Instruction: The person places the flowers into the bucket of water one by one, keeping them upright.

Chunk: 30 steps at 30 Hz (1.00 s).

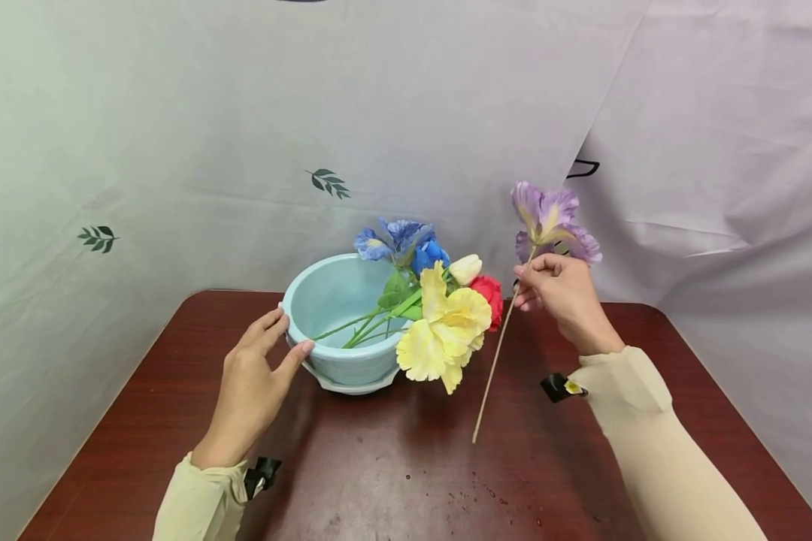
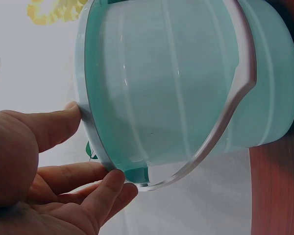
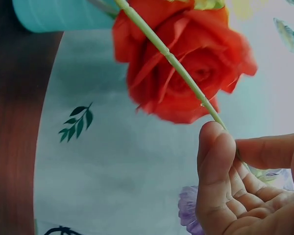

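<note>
My right hand (image 1: 560, 294) pinches the stem of a purple iris (image 1: 546, 218) between thumb and fingers. Its bloom is above the hand, and the thin stem (image 3: 174, 61) slants down over the table. My left hand (image 1: 250, 383) rests its thumb and fingertips, spread apart, on the rim of a pale blue bucket (image 1: 352, 364), at its near left. Inside the bucket several flowers lean right over the rim: a yellow flower (image 1: 446, 327), a red rose (image 3: 191, 73), a white tulip (image 1: 465, 268), and blue blooms (image 1: 399, 240). The bucket's handle (image 2: 225, 112) hangs down its side.
A dark red wooden table (image 1: 379, 481) carries the bucket, with small droplets near its front. Behind it hangs a pale cloth backdrop (image 1: 446, 98) printed with leaf sprigs. Black straps (image 1: 262, 476) are at both wrists.
</note>
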### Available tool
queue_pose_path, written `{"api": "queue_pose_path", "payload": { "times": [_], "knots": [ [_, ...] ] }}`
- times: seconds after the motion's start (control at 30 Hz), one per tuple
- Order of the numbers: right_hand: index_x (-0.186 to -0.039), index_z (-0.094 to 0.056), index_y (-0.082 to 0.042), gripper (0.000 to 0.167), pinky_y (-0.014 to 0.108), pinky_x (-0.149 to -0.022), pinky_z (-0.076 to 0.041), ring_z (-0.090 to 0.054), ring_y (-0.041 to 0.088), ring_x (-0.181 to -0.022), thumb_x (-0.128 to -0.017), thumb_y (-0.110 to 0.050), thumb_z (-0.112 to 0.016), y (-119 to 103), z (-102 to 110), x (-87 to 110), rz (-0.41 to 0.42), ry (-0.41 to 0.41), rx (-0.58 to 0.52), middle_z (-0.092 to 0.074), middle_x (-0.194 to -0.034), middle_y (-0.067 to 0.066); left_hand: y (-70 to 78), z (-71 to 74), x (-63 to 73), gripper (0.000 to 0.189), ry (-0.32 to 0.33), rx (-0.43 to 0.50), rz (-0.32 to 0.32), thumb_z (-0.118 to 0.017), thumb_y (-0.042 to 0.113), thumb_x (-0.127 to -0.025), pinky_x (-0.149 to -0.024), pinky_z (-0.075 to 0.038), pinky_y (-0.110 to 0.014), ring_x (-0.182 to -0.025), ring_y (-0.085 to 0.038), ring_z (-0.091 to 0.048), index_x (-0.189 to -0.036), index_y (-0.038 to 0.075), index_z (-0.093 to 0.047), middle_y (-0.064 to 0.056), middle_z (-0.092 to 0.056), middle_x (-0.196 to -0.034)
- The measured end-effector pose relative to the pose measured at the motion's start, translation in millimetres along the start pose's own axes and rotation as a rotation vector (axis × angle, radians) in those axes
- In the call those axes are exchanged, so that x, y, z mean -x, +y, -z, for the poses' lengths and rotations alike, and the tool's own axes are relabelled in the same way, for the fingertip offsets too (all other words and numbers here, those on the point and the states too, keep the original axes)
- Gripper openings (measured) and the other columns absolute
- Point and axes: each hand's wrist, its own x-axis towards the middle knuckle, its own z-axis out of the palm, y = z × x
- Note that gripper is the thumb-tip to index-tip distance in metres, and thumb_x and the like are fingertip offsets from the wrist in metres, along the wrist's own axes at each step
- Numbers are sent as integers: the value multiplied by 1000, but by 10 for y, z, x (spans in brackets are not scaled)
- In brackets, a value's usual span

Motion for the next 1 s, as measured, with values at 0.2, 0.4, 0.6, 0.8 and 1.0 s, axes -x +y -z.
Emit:
{"api": "queue_pose_path", "payload": {
  "times": [0.2,0.4,0.6,0.8,1.0],
  "knots": [
    [-94,-54,14,23,27,-53,-57,-64,15,-51,-91,-6,-65,-99,-49,45,38,-24,-44,-65,-65,5,11,8,-1,53,-12,-6,13,-76,10,-83,-97,-44,-54,-123,-36,-52,-127,-10,-57,-19,-54,-134],
    [-90,-54,10,19,27,-53,-57,-64,15,-51,-91,-5,-65,-184,-97,81,83,-44,-92,-66,-65,6,14,8,-11,52,-10,1,12,-76,10,-83,-98,-44,-53,-123,-36,-51,-127,-11,-57,-20,-54,-134],
    [-84,-55,7,15,30,-54,-58,-64,17,-51,-90,-3,-65,-263,-145,110,124,-69,-179,-67,-67,9,5,2,-17,52,-8,1,13,-77,9,-83,-98,-43,-53,-122,-37,-52,-126,-11,-57,-20,-54,-134],
    [-82,-56,8,16,31,-56,-58,-65,19,-53,-90,-2,-65,-351,-194,150,155,-93,-213,-67,-69,11,2,-1,-20,52,-12,1,12,-76,9,-83,-98,-43,-54,-122,-37,-52,-126,-12,-57,-20,-53,-135],
    [-84,-57,9,19,33,-58,-59,-66,21,-55,-90,-6,-67,-442,-246,186,198,-107,-215,-67,-70,14,4,1,-25,52,-16,2,14,-76,9,-83,-98,-43,-54,-122,-37,-52,-126,-12,-57,-20,-53,-136]
  ]
}}
